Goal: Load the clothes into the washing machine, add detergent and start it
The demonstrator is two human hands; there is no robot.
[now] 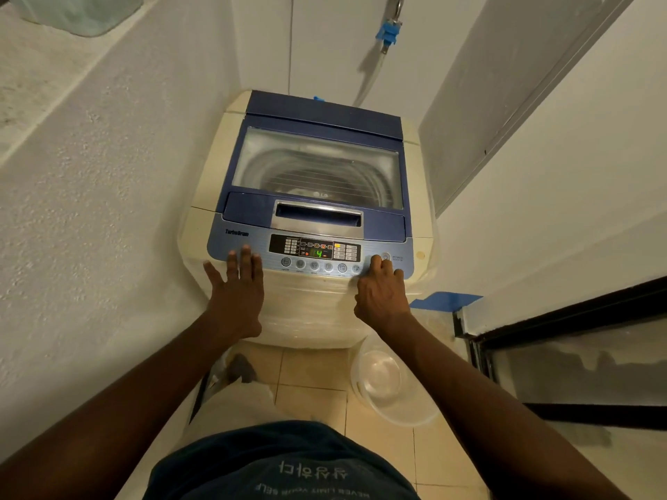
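Note:
A cream top-loading washing machine with a blue lid stands in a narrow alcove. Its glass lid is closed, and the steel drum shows through it. The control panel is lit, with a green digit on its display. My left hand lies flat with fingers spread on the machine's front left edge, beside the panel. My right hand is curled at the panel's right end, one finger on a button just left of the power button. No clothes or detergent are visible.
White walls close in on both sides. A clear plastic basin sits on the tiled floor at the machine's front right. A hose with a blue fitting hangs on the back wall. A dark-framed glass door stands at the right.

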